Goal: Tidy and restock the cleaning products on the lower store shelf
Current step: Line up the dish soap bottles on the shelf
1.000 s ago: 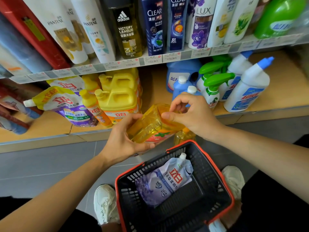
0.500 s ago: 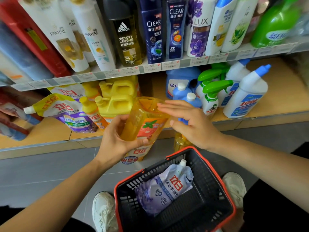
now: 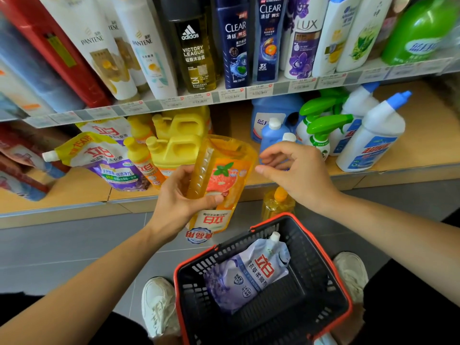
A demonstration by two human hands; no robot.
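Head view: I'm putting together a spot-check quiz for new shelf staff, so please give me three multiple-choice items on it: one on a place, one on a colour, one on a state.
1. The lavender pouch lies:
A in the left hand
B in the basket
C in the right hand

2. The sprayers have heads that are:
A red
B green
C white

3. The orange pouch is:
A gripped by both hands
B lying in the basket
C gripped by the left hand alone

Key:
1 B: it rests on the basket's floor, away from both hands.
2 B: the trigger heads are bright green.
3 C: the left hand's fingers and thumb curl round it, while the right hand hovers beside it and holds nothing.
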